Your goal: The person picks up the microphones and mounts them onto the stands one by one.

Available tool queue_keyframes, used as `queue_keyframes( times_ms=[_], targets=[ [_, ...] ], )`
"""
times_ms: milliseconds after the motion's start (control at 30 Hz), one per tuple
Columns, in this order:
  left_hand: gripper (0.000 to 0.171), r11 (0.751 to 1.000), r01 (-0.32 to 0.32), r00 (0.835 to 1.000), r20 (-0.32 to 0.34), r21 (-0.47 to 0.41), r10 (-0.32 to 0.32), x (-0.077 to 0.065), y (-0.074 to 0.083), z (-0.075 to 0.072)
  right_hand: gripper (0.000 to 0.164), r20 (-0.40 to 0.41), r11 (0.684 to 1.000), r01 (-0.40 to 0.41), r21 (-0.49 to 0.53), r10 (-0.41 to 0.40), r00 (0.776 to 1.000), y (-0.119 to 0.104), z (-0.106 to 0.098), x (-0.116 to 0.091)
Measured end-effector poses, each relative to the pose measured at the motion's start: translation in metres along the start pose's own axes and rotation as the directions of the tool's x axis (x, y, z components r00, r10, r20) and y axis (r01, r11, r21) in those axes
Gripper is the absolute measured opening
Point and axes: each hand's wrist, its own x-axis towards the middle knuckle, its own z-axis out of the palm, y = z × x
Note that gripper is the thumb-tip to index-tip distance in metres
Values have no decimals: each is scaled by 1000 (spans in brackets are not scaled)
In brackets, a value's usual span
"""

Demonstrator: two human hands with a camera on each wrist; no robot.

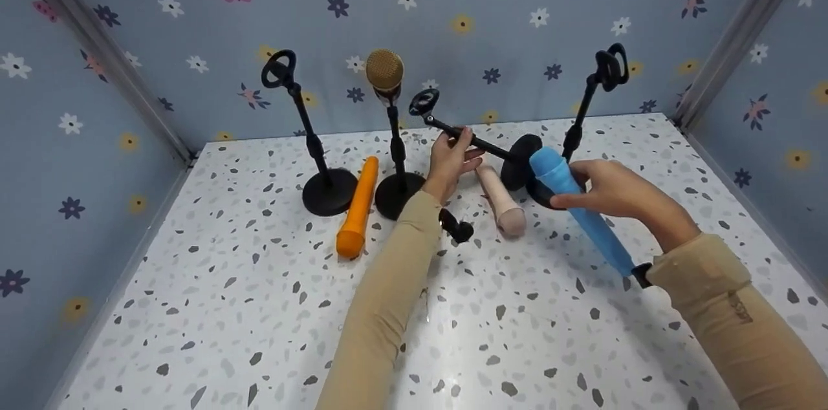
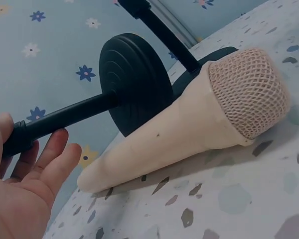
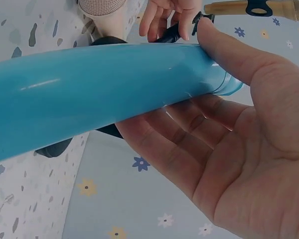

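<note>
Blue microphone (image 1: 599, 235), tilted over the speckled table (image 1: 278, 313), is grasped by the right hand (image 1: 611, 190); a slanted stand (image 1: 495, 149) is gripped by the left hand (image 1: 449, 163), near the cream microphone (image 1: 499, 198), while the gold microphone (image 1: 385, 70) is cradled in an upright stand's (image 1: 396, 145) clip (image 3: 250, 9).

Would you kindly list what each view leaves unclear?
Head view: part of the round black base under the rightmost upright stand, behind the glossy tapered blue microphone and right hand.
Head view: dark marking on the tan right sleeve, too small to read.
Left wrist view: upper end of the tilted black stand, beyond the left edge.
Right wrist view: one end of that microphone, past the left edge.
</note>
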Motion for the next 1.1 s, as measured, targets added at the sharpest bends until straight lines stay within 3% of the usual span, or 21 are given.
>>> queue_keyframes(
  times_ms=[300,633,1100],
  targets=[
    [34,988,-67,992,117,136,51,-13,11,-4,47,26,998,32,49,-34,999,-3,8,1],
    [38,966,-116,954,298,232,43,-38,25,-15,43,34,995,51,91,-54,998,-4,13,2],
    [43,955,-131,856,517,267,-27,-70,39,-22,58,42,980,67,187,-76,996,-8,10,2]
  ],
)
